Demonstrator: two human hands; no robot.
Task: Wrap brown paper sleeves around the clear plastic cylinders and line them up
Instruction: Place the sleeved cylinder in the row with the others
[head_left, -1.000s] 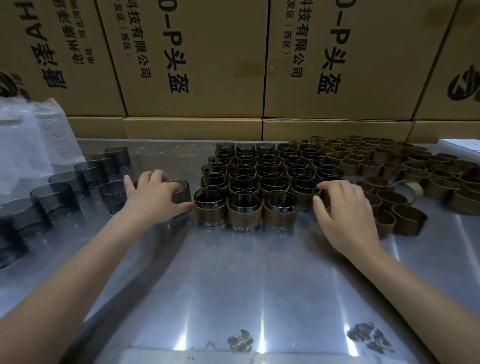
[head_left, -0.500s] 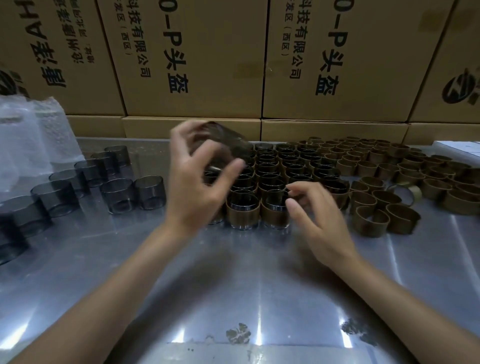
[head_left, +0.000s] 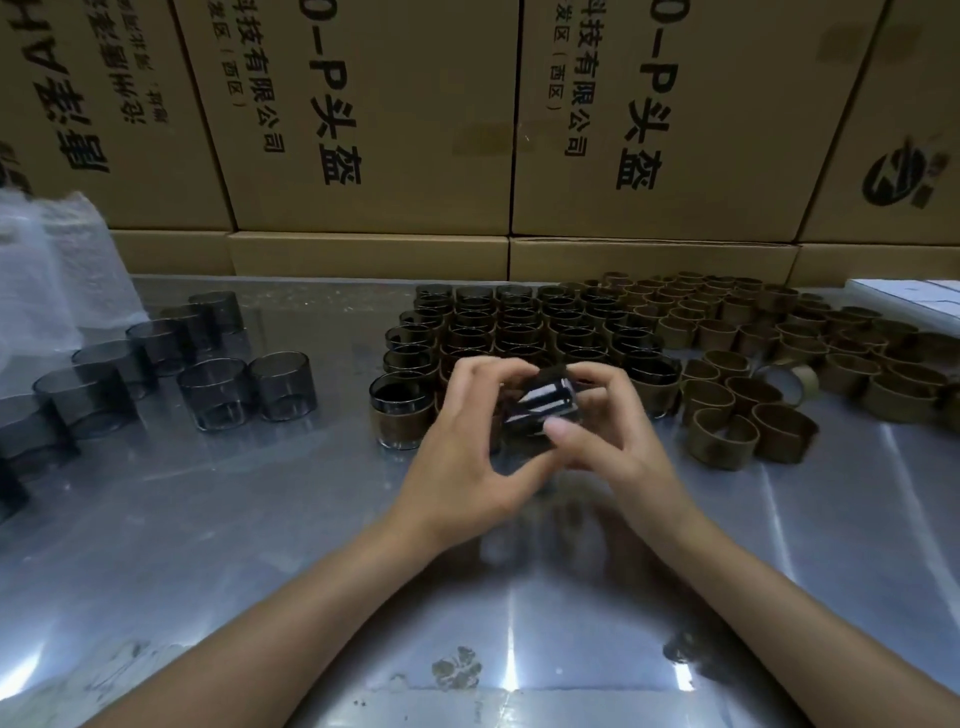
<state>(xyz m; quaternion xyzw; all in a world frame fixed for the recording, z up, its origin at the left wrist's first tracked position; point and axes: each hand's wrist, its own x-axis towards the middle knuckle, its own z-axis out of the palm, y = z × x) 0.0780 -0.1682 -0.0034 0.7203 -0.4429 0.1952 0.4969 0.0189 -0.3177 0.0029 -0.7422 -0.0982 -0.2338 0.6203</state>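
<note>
Head view: left hand (head_left: 467, 467) and right hand (head_left: 618, 457) together grasp one clear cylinder (head_left: 540, 405), tilted, above counter (head_left: 260, 519), just in front of sleeved cylinders (head_left: 519, 327) standing in rows. Whether sleeve is on held cylinder cannot be told. Bare cylinders (head_left: 218, 384) stand left; empty brown sleeves (head_left: 753, 364) lie right. Cardboard boxes (head_left: 363, 119) behind.

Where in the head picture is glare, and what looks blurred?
Head view: white glare streaks lie on the near table and on the cylinder held by both hands; left hand and right hand look slightly motion-blurred; the boxes lean from wide-angle distortion.
</note>
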